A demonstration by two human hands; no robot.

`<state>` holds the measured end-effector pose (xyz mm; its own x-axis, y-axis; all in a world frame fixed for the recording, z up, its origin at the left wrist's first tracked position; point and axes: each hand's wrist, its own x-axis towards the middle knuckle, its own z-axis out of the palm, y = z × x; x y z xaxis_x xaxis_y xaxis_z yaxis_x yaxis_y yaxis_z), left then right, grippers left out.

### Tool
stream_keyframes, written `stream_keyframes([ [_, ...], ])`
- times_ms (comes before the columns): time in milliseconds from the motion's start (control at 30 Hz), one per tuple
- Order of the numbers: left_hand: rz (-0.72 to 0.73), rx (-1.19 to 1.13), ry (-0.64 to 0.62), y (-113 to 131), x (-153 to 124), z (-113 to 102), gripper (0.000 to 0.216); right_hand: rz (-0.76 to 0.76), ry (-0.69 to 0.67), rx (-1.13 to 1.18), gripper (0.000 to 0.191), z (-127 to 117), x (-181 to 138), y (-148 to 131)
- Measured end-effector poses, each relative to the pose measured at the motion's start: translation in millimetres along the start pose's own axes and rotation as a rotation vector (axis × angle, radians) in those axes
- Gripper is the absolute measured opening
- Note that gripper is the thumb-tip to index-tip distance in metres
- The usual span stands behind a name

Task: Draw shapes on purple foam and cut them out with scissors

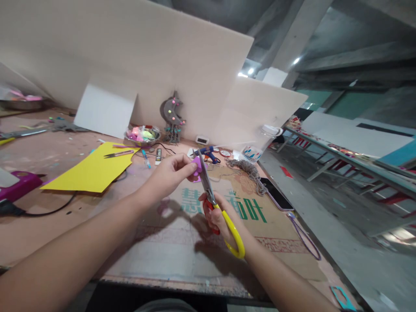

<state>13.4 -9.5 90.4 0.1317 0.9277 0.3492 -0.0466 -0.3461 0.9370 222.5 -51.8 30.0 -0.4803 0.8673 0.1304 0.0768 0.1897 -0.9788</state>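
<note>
Between the thumb and fingers of my left hand (169, 175) is a small piece of purple paper (199, 165), held up over the table. My right hand (221, 214) grips a pair of scissors (207, 186) by the yellow and red handles, blades pointing up and away from me. The blades overlap the right side of the paper; whether they touch it I cannot tell. Below both hands lies a printed brown sheet (279, 227) with green characters. Just beyond the blade tips rests a blue glue gun (208, 151).
Left of my hands, tweezers (118, 154) lie on yellow paper (87, 171); a magenta tool (22, 184) with a black cord is nearby. Behind stand a metal bowl (143, 138) and a grey moon ornament (172, 110). Grey cord (248, 171) and a phone (277, 195) lie right.
</note>
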Motion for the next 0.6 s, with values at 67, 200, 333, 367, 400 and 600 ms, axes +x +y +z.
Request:
stream_keyframes([
  [67, 0.006, 0.006, -0.009, 0.6, 0.4, -1.0, 0.026, -0.003, -0.007, -0.007, 0.068, -0.4, 0.2, -0.9],
  [200, -0.002, 0.015, -0.017, 3.2, 1.0, -2.3, 0.024, 0.005, -0.006, -0.041, 0.070, -0.5, 0.0, -3.7],
  [333, -0.016, 0.004, -0.003, 3.6, 1.3, -3.0, 0.023, 0.008, -0.004, -0.054, 0.068, -0.3, -0.6, -4.6],
  [367, -0.015, 0.004, -0.004, 3.0, 1.4, -3.2, 0.023, 0.006, -0.003, -0.054, 0.067, -0.3, -0.6, -4.4],
  [400, -0.012, 0.007, -0.005, 2.2, 1.6, -3.6, 0.023, 0.003, -0.004, -0.052, 0.066, -0.4, -0.6, -4.3],
  [600, -0.010, 0.012, -0.010, -0.8, 3.1, -4.9, 0.022, 0.012, -0.008, -0.054, 0.068, -0.6, 0.0, -5.3],
])
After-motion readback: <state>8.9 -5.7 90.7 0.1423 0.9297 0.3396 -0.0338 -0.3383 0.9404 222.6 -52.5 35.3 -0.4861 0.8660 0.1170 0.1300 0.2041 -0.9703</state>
